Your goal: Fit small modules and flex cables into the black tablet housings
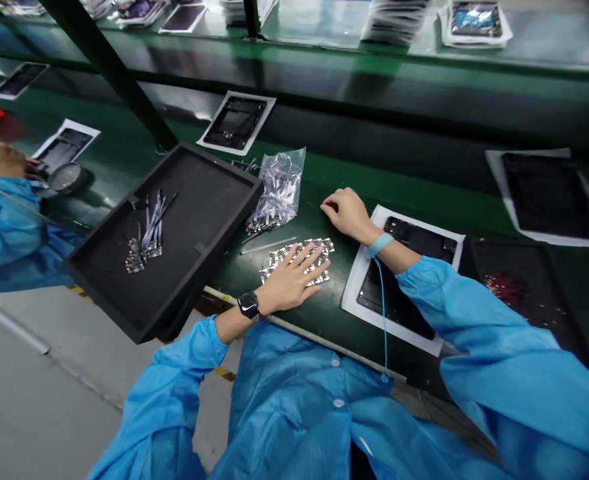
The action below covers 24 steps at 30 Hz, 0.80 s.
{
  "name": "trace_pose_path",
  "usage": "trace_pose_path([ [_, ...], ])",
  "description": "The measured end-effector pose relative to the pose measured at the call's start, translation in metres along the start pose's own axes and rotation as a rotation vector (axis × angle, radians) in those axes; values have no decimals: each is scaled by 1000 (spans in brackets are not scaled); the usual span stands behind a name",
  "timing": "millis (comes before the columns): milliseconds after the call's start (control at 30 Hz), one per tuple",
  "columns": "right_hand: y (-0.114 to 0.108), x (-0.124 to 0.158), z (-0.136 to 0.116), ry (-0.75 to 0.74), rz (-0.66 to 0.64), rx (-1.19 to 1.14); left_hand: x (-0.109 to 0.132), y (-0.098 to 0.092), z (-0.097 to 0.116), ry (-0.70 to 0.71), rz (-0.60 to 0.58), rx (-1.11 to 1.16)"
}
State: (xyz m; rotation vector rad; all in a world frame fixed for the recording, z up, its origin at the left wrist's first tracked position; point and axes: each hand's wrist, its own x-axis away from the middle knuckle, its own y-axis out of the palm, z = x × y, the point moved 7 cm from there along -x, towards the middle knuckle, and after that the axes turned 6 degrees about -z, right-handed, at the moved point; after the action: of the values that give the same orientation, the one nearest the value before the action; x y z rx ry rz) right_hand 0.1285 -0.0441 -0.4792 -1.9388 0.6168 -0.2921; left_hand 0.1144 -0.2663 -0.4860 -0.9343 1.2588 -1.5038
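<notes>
My left hand [289,280], with a watch on its wrist, lies flat with fingers spread over a panel of small shiny circuit pieces [324,248]. My right hand [347,212] is just above the green bench, its fingers curled together; whatever is between them, if anything, is too small to make out. A blue strap and cord circle that wrist. Beyond the panel sits a clear plastic bag [280,187] with many small flex cables. A thin pale strip [269,246] lies beside the panel. Under my right forearm is a black tablet housing [419,240] on white sheeting.
At left, a black tray [204,180] holding a bunch of flex cables [147,240] overhangs the bench edge. Another black tray [534,287] with red and white bits is at right. Farther back lies a tablet housing [237,123]. A co-worker's hand [1,157] works at far left.
</notes>
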Motion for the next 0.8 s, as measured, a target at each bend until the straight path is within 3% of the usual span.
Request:
trace_pose_path([
  [100,-9,10,-14,-89,57,39,-2,5,-13,-120,37,0],
  [200,-17,24,-32,-227,-20,26,2,-1,-13,-148,75,1],
  [267,-18,33,-43,-334,-132,20,10,-17,-8,-108,120,-4],
  [333,-15,39,-50,-429,-237,63,30,-47,-12,-112,202,3],
  [400,-9,48,-56,-502,-293,175,70,-89,-39,-276,325,8],
  [433,-6,54,-58,-526,-299,252,99,-111,-61,-436,393,-3],
  [500,0,72,-60,-533,-265,415,171,-147,-114,-878,461,-72],
  [533,2,82,-60,-522,-231,482,207,-156,-139,-1094,419,-113],
  [600,9,103,-60,-504,-156,548,265,-157,-181,-1396,223,-99],
  [633,12,112,-59,-507,-125,546,282,-152,-195,-1442,157,-57],
  [700,19,122,-59,-538,-83,510,295,-139,-208,-1416,104,6],
  [800,18,118,-60,-580,-53,425,288,-122,-206,-1349,88,-9],
])
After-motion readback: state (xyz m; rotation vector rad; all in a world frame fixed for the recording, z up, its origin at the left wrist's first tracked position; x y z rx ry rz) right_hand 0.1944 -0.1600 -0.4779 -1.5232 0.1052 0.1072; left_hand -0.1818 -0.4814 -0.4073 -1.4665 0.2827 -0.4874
